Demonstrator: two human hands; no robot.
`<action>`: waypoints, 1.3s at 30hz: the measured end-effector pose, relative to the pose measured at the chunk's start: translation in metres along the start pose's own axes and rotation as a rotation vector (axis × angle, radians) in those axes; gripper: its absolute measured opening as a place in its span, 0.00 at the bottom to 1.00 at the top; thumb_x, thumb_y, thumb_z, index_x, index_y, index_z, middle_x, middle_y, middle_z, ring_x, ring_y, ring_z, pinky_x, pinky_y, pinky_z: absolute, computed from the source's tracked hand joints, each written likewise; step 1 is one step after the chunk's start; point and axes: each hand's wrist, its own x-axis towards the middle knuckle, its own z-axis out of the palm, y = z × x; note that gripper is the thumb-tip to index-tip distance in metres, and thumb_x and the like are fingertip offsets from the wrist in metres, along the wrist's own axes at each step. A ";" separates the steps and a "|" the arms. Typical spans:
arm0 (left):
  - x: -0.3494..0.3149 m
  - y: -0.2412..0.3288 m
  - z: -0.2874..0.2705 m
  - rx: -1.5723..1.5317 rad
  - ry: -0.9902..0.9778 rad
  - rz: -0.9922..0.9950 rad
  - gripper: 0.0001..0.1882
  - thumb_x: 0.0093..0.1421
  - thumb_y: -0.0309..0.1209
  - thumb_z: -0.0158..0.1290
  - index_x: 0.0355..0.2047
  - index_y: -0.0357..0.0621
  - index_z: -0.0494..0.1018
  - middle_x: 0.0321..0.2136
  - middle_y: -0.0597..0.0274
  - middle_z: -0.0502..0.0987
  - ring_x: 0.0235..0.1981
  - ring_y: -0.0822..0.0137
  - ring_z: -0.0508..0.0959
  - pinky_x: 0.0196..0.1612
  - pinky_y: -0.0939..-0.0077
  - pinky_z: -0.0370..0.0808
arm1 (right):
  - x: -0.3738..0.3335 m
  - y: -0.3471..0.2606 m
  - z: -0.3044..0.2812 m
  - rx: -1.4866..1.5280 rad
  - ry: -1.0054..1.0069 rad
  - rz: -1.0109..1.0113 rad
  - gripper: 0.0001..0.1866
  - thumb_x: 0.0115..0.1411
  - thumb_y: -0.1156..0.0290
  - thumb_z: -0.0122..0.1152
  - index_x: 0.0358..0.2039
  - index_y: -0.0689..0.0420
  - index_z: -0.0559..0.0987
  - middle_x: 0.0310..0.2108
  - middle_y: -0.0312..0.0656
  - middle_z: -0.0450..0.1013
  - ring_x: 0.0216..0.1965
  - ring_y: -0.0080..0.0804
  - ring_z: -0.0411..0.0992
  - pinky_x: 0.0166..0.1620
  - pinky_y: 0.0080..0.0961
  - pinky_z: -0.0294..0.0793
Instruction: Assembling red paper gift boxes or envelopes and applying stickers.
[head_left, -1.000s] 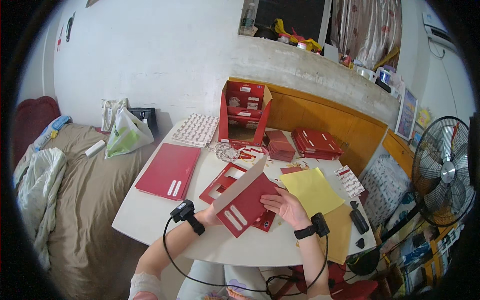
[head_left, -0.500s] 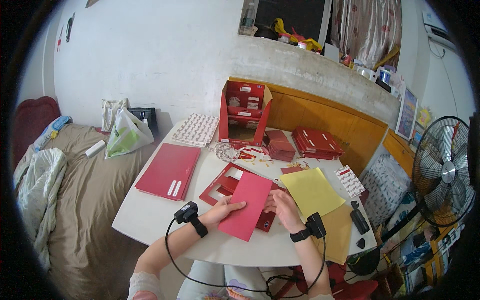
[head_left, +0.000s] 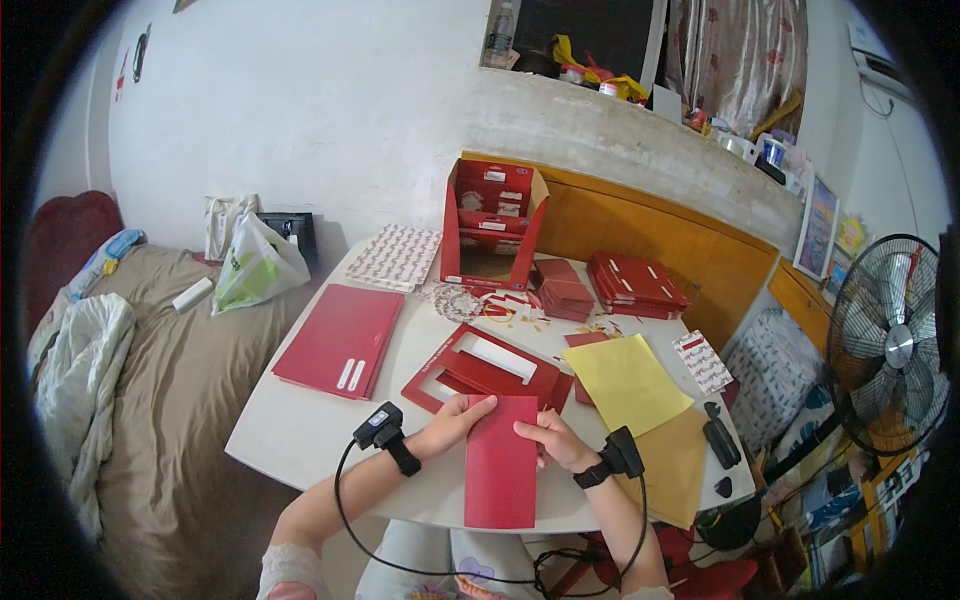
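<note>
A plain red rectangular card piece (head_left: 501,475) stands lengthwise between my hands over the table's near edge. At its upper left, my left hand (head_left: 450,424) grips it with the thumb on top. My right hand (head_left: 556,440) pinches its right edge, thumb on the face and fingers behind. Just beyond lies a flat red die-cut cardboard piece (head_left: 478,372) with window openings. Beside my right hand are a yellow sheet (head_left: 628,385) and a tan sheet (head_left: 668,455). Each wrist wears a black strapped device.
On the white table (head_left: 300,440) are a stack of red folders (head_left: 340,335), patterned sheets (head_left: 396,257), a tall red display box (head_left: 490,225), small red cards (head_left: 563,288), red flat boxes (head_left: 637,284) and paper scraps. A fan (head_left: 897,345) stands right; a bed (head_left: 190,400) is left.
The red card piece has turned from tilted to nearly straight and come closer to me. My right hand has gone from loosely open beside it to gripping its right edge.
</note>
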 end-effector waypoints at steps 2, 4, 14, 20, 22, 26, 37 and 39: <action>-0.001 -0.003 -0.004 0.036 0.009 0.048 0.18 0.60 0.40 0.39 0.35 0.37 0.71 0.26 0.67 0.74 0.26 0.81 0.70 0.29 0.87 0.68 | 0.002 -0.001 0.006 0.021 0.020 0.051 0.14 0.56 0.61 0.48 0.21 0.57 0.73 0.14 0.32 0.67 0.09 0.15 0.62 0.11 0.10 0.59; -0.001 -0.005 -0.005 0.071 0.011 0.097 0.19 0.61 0.40 0.38 0.35 0.36 0.71 0.26 0.66 0.74 0.26 0.82 0.70 0.29 0.87 0.68 | 0.004 -0.001 0.007 0.016 0.049 0.036 0.15 0.57 0.60 0.47 0.21 0.57 0.72 0.13 0.32 0.67 0.09 0.15 0.62 0.10 0.10 0.59; 0.005 -0.021 -0.014 0.117 -0.058 -0.025 0.21 0.60 0.44 0.38 0.31 0.39 0.71 0.22 0.71 0.71 0.23 0.81 0.67 0.26 0.84 0.64 | 0.004 0.002 0.001 0.053 0.109 -0.019 0.19 0.59 0.59 0.41 0.18 0.56 0.70 0.11 0.31 0.65 0.07 0.15 0.60 0.09 0.11 0.55; -0.001 -0.009 -0.011 0.216 -0.079 0.035 0.22 0.60 0.45 0.36 0.31 0.38 0.71 0.23 0.69 0.71 0.23 0.80 0.67 0.26 0.85 0.64 | 0.004 -0.001 0.006 0.045 0.192 -0.028 0.20 0.59 0.58 0.41 0.18 0.57 0.70 0.11 0.32 0.65 0.07 0.15 0.60 0.10 0.11 0.57; 0.002 -0.012 -0.012 0.194 -0.040 0.057 0.22 0.61 0.44 0.35 0.32 0.37 0.71 0.24 0.68 0.72 0.23 0.81 0.68 0.26 0.86 0.65 | 0.002 0.000 0.006 -0.013 0.128 0.015 0.19 0.59 0.58 0.42 0.19 0.58 0.71 0.11 0.32 0.66 0.08 0.16 0.61 0.10 0.11 0.57; 0.011 -0.020 -0.018 -0.001 0.026 0.024 0.23 0.61 0.43 0.35 0.29 0.36 0.71 0.22 0.67 0.72 0.22 0.80 0.69 0.25 0.84 0.66 | 0.002 0.003 0.001 -0.052 0.012 0.031 0.18 0.58 0.58 0.43 0.22 0.59 0.72 0.12 0.31 0.66 0.08 0.15 0.61 0.10 0.11 0.57; 0.004 -0.011 -0.014 0.254 -0.016 0.122 0.25 0.61 0.45 0.33 0.21 0.37 0.69 0.14 0.65 0.70 0.12 0.75 0.69 0.19 0.82 0.68 | 0.003 0.000 0.002 -0.007 0.057 0.037 0.17 0.58 0.60 0.43 0.21 0.59 0.72 0.13 0.31 0.66 0.08 0.14 0.60 0.10 0.10 0.55; 0.004 -0.009 -0.010 0.127 0.049 0.069 0.25 0.61 0.44 0.33 0.21 0.36 0.69 0.14 0.63 0.70 0.13 0.74 0.70 0.19 0.82 0.67 | 0.001 -0.001 0.001 -0.017 0.033 0.050 0.17 0.58 0.60 0.43 0.21 0.58 0.72 0.13 0.31 0.66 0.08 0.14 0.59 0.10 0.10 0.55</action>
